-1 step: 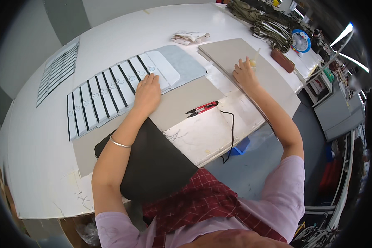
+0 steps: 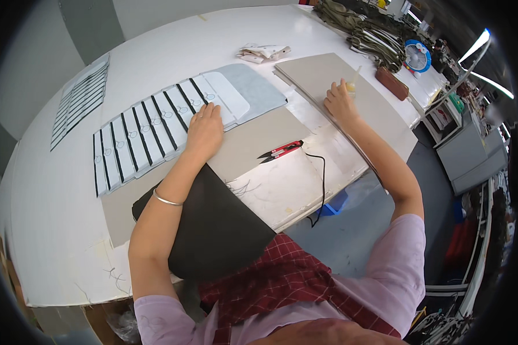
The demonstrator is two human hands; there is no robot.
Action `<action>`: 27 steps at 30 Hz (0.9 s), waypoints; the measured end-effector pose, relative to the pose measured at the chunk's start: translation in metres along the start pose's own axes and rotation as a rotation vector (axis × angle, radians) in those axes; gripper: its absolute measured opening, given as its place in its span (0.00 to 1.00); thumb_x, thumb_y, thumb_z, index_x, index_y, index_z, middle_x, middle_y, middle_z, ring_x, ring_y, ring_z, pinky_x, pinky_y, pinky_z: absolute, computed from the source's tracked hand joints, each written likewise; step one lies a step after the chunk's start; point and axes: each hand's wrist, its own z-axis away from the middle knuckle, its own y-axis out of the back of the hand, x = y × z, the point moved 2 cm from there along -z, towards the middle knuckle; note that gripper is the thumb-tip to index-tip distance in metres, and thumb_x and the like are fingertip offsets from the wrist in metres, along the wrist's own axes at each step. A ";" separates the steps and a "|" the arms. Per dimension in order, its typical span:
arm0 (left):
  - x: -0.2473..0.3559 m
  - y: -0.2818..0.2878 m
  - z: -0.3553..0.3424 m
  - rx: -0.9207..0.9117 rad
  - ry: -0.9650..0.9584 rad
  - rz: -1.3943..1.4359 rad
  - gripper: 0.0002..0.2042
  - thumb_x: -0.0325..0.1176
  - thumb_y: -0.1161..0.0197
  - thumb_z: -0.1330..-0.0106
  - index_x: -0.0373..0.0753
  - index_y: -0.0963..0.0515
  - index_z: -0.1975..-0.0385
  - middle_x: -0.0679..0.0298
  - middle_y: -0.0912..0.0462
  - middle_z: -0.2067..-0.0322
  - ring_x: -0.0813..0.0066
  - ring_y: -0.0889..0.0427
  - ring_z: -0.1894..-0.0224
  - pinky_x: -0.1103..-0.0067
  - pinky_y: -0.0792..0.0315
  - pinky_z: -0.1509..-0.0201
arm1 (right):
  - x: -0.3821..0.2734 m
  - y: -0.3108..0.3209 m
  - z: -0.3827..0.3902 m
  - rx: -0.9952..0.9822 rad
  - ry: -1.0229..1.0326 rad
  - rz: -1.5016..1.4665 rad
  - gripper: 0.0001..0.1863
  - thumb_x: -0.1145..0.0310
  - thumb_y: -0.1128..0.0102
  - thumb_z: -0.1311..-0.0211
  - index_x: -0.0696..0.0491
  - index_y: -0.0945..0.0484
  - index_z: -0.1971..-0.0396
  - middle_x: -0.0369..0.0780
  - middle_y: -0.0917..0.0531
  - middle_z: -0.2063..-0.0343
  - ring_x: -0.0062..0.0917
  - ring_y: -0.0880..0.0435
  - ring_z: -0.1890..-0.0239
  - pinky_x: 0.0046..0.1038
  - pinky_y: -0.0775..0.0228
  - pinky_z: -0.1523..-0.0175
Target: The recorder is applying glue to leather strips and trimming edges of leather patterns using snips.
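Note:
My left hand [image 2: 205, 129] rests with fingers laid out on the lower right part of a white slatted template [image 2: 144, 138] with black strips and small circular marks, lying over a pale blue-grey sheet [image 2: 256, 92]. A black piece of material [image 2: 213, 230] lies under my left forearm. My right hand [image 2: 342, 106] is at a grey board [image 2: 380, 118], fingers apart and slightly bent, beside a small translucent yellowish container [image 2: 351, 88] with a thin upright stick or nozzle; whether it touches this is unclear. Red-handled snips [image 2: 279, 152] lie between my arms, beside a black cord [image 2: 323, 181].
A second slatted sheet [image 2: 80, 100] lies at left on the white table [image 2: 52, 218]. Crumpled fabric [image 2: 262, 53], olive cloth bundles [image 2: 374, 43], a blue fan [image 2: 417, 54] and brown case [image 2: 391, 83] stand toward the back. A grey cabinet [image 2: 472, 164] is at right.

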 end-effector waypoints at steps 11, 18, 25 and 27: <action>0.000 0.000 -0.004 0.014 0.002 -0.004 0.20 0.32 0.50 0.29 0.28 0.28 0.42 0.45 0.28 0.38 0.49 0.31 0.34 0.61 0.39 0.30 | 0.086 0.055 -0.043 0.528 -0.571 -1.609 0.24 0.47 0.31 0.42 0.48 0.21 0.52 0.33 0.18 0.56 0.25 0.21 0.50 0.32 0.26 0.48; 0.003 0.002 -0.004 0.007 -0.004 0.019 0.19 0.32 0.49 0.30 0.28 0.29 0.42 0.45 0.28 0.38 0.49 0.31 0.34 0.61 0.39 0.31 | 0.080 0.087 -0.120 0.918 -0.727 -2.701 0.35 0.41 0.34 0.39 0.49 0.30 0.41 0.36 0.20 0.52 0.24 0.21 0.48 0.34 0.22 0.52; 0.001 0.002 0.002 0.034 -0.015 0.002 0.19 0.30 0.49 0.31 0.27 0.28 0.43 0.45 0.27 0.39 0.49 0.31 0.34 0.61 0.38 0.31 | 0.067 0.138 -0.159 1.029 -0.700 -2.342 0.31 0.55 0.24 0.46 0.55 0.29 0.49 0.37 0.18 0.59 0.23 0.16 0.59 0.23 0.21 0.67; 0.003 0.000 -0.001 0.036 -0.017 -0.010 0.19 0.30 0.48 0.31 0.27 0.28 0.44 0.45 0.27 0.39 0.49 0.31 0.35 0.61 0.38 0.31 | 0.072 0.147 -0.156 1.032 -0.746 -2.154 0.33 0.54 0.24 0.47 0.53 0.28 0.46 0.36 0.15 0.65 0.20 0.16 0.67 0.22 0.25 0.69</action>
